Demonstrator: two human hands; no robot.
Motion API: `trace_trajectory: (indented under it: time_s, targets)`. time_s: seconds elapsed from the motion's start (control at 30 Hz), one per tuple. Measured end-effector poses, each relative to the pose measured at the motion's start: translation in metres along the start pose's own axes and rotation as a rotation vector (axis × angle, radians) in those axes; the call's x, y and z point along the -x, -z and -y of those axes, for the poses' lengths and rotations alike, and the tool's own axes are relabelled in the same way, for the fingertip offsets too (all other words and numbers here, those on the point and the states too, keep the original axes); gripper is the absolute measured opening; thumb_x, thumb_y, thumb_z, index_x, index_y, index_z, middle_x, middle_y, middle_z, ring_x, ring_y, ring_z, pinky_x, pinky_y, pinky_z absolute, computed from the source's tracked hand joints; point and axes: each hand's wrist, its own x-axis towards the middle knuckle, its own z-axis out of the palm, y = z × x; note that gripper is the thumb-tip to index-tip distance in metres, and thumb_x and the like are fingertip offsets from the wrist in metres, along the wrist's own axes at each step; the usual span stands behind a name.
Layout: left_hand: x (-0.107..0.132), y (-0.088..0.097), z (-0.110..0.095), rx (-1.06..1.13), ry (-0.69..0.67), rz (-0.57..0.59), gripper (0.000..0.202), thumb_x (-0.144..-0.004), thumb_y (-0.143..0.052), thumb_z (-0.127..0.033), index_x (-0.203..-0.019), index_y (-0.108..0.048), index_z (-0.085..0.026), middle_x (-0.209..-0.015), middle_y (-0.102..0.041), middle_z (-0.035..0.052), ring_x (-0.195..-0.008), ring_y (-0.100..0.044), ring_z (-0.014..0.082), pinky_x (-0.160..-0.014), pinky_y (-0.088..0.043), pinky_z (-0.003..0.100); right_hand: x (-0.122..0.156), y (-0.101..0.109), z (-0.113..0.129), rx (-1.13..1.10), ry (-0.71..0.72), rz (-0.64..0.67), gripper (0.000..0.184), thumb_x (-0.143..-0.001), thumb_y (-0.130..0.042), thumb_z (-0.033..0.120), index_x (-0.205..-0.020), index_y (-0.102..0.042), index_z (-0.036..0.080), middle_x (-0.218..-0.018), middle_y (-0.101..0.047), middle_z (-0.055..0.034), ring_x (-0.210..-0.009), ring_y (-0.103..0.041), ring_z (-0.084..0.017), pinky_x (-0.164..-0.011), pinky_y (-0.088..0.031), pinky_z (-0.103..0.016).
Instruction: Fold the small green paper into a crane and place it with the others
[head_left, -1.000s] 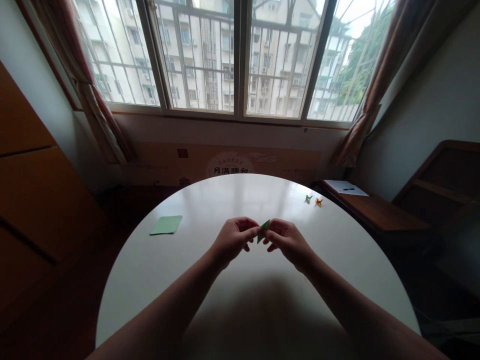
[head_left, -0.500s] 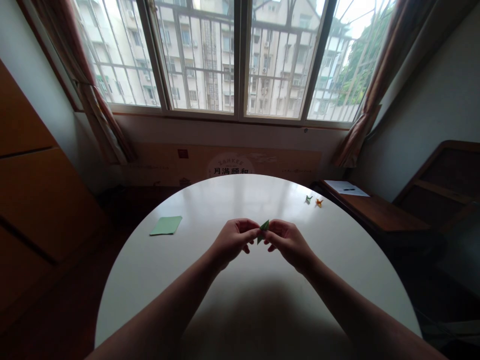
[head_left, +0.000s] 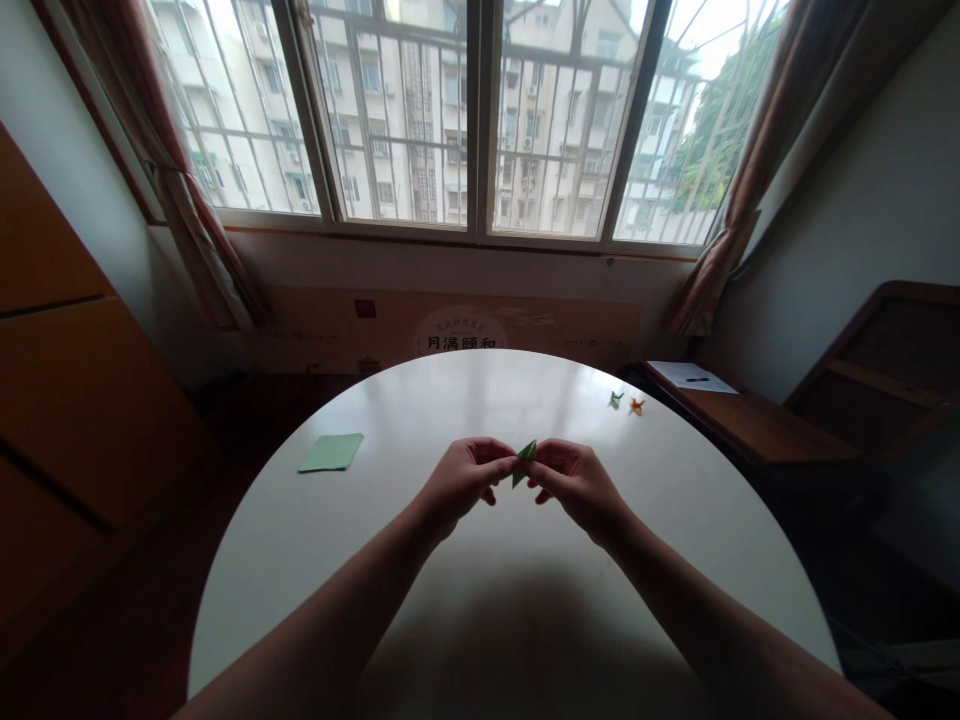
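A small folded piece of green paper (head_left: pixel 524 458) is pinched between both my hands, a little above the middle of the round white table (head_left: pixel 390 560). My left hand (head_left: pixel 463 478) grips its left side with fingers curled closed. My right hand (head_left: pixel 574 480) pinches its right side, fingers pressed together. Only a pointed tip and a lower corner of the paper show between the fingertips.
A flat stack of green paper sheets (head_left: pixel 331 452) lies on the table's left. Two tiny folded paper figures, one green (head_left: pixel 616 399) and one orange (head_left: pixel 637 405), sit at the far right rim. A wooden side table with a sheet and pen (head_left: pixel 691 377) stands to the right.
Both hands and the green paper have hardly moved; the fingers have shifted very slightly on the fold.
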Motion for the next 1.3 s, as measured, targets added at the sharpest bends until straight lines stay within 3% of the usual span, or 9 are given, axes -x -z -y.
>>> trace_trajectory:
  time_s: [0.33, 0.7, 0.87, 1.07, 1.3]
  targets:
    - [0.003, -0.001, -0.002, 0.003, -0.029, 0.015, 0.031, -0.074, -0.076, -0.042, -0.083, -0.075, -0.012, -0.073, -0.066, 0.0051, -0.063, -0.053, 0.0132, -0.048, -0.044, 0.021, 0.0, 0.0, 0.004, -0.001, -0.038, -0.027, 0.021, -0.078, -0.073, 0.036, -0.082, -0.072, 0.015, -0.074, -0.069, -0.004, -0.066, -0.061, -0.016, -0.052, -0.05, -0.025]
    - [0.005, 0.007, -0.004, 0.135, 0.125, 0.163, 0.028, -0.071, -0.082, -0.038, -0.08, -0.073, -0.014, -0.074, -0.061, 0.003, -0.068, -0.051, 0.0116, -0.05, -0.04, 0.017, 0.001, -0.002, 0.004, -0.04, -0.03, 0.046, 0.013, -0.077, -0.071, 0.028, -0.08, -0.07, 0.016, -0.072, -0.068, -0.0029, -0.066, -0.063, -0.016, -0.054, -0.05, -0.025]
    - [0.005, 0.002, -0.005, 0.065, 0.097, 0.1, 0.031, -0.066, -0.084, -0.04, -0.075, -0.07, -0.013, -0.071, -0.06, 0.0026, -0.066, -0.051, 0.0125, -0.048, -0.04, 0.018, 0.002, -0.002, 0.003, -0.002, -0.017, 0.032, 0.01, -0.077, -0.069, 0.026, -0.078, -0.069, 0.016, -0.071, -0.068, -0.0027, -0.065, -0.063, -0.016, -0.053, -0.051, -0.025]
    - [0.003, -0.003, -0.001, -0.071, -0.031, 0.047, 0.033, -0.072, -0.077, -0.044, -0.079, -0.072, -0.012, -0.069, -0.062, 0.004, -0.064, -0.053, 0.0136, -0.045, -0.043, 0.019, 0.001, -0.001, 0.005, 0.014, -0.042, -0.018, 0.01, -0.076, -0.069, 0.026, -0.078, -0.069, 0.016, -0.07, -0.068, -0.0023, -0.063, -0.062, -0.015, -0.052, -0.05, -0.025]
    - [0.002, -0.003, 0.003, -0.137, -0.131, -0.005, 0.032, -0.076, -0.073, -0.042, -0.084, -0.074, -0.011, -0.068, -0.064, 0.0046, -0.061, -0.055, 0.014, -0.042, -0.045, 0.02, 0.001, 0.0, 0.003, -0.014, -0.053, -0.04, 0.028, -0.076, -0.077, 0.043, -0.079, -0.069, 0.016, -0.071, -0.068, -0.0035, -0.065, -0.062, -0.017, -0.05, -0.049, -0.025]
